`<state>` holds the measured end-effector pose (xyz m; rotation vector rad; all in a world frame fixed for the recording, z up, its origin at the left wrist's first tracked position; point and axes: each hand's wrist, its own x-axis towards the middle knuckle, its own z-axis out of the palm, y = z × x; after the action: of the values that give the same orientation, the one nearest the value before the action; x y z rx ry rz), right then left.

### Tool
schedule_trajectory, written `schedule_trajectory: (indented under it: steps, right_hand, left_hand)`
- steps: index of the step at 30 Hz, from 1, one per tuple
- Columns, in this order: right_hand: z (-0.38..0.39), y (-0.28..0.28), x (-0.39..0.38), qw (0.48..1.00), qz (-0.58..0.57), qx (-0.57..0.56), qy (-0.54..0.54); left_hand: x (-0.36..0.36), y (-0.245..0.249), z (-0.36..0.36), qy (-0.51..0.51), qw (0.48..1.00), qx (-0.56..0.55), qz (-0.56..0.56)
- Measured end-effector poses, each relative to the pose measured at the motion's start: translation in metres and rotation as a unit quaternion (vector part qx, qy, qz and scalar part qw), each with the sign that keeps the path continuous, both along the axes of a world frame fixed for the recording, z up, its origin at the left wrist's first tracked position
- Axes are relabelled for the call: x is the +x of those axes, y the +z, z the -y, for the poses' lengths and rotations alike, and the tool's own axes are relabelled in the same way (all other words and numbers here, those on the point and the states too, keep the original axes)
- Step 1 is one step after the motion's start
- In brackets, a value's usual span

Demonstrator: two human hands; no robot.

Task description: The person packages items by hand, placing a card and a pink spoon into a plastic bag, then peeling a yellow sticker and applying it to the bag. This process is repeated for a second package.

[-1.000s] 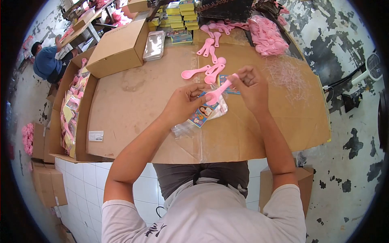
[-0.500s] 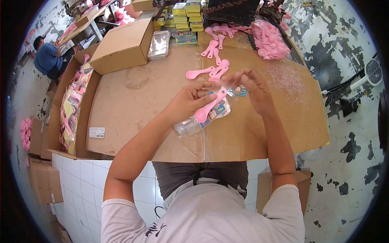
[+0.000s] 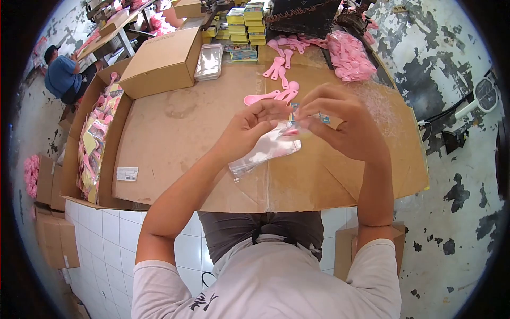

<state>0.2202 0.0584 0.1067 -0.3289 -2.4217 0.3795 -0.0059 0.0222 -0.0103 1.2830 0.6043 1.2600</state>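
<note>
My left hand (image 3: 251, 129) and my right hand (image 3: 342, 119) meet over the middle of the cardboard-topped table. Between their fingertips is a clear plastic bag (image 3: 291, 131) with something pink in it, mostly hidden and blurred. The thumb and fingers of my right hand pinch the bag's upper end. My left hand's fingers and thumb reach round its other side. Below them lie flat clear plastic bags (image 3: 265, 157). Just beyond my hands are pink measuring spoons (image 3: 261, 98), and a printed card (image 3: 322, 118) shows partly behind my right fingers.
An open carton (image 3: 95, 133) of packed spoons and cards stands at left, beside a closed box (image 3: 162, 59). Stacked cards (image 3: 254, 24), a pack of clear bags (image 3: 209, 61) and a bag of pink spoons (image 3: 349, 57) lie at the back. A person (image 3: 65, 77) sits far left.
My right hand has come down and left to meet the bag. The pink spoon and card, plainly visible before by my left hand, are now tilted up and mostly hidden between my hands.
</note>
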Motion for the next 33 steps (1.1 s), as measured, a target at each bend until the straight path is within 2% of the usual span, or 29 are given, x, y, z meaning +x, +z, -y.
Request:
schedule_trajectory:
  steps: [3,7,12,18,22,24,27,28,31,33]
  right_hand:
    - [0.000,0.002,0.000,0.995,0.005,-0.009,-0.096]
    - [0.012,0.004,-0.005,0.988,0.009,-0.083,-0.130]
    - [0.013,-0.009,-0.010,0.980,-0.002,-0.143,-0.139]
    - [0.011,-0.021,-0.016,0.988,-0.025,-0.102,-0.118]
    - [0.008,-0.028,-0.019,0.977,-0.080,-0.137,-0.139]
    - [0.004,-0.032,-0.020,0.968,-0.105,-0.162,-0.158]
    - [0.002,-0.031,-0.026,0.975,-0.155,0.027,-0.156]
    - [0.001,-0.031,-0.025,0.976,-0.131,0.077,-0.156]
    - [0.002,-0.031,-0.024,0.965,-0.063,0.199,-0.158]
    - [0.009,-0.028,-0.030,0.955,-0.020,0.248,-0.163]
  left_hand:
    - [0.002,0.003,0.005,0.023,0.997,0.058,-0.045]
    - [0.009,0.016,0.022,0.078,0.980,0.107,-0.147]
    - [0.011,0.011,0.017,0.081,0.989,0.067,-0.100]
    - [0.008,0.012,0.016,0.072,0.994,0.044,-0.069]
    - [0.010,0.009,0.016,0.051,0.998,0.028,-0.024]
    - [0.009,0.011,0.016,0.053,0.998,0.025,-0.037]
    - [0.011,0.021,0.019,0.059,0.998,-0.002,-0.016]
    - [0.012,0.025,0.021,0.062,0.998,-0.016,-0.002]
    - [0.011,0.031,0.026,0.101,0.991,0.025,-0.082]
    - [0.009,0.023,0.025,0.146,0.968,0.051,-0.198]
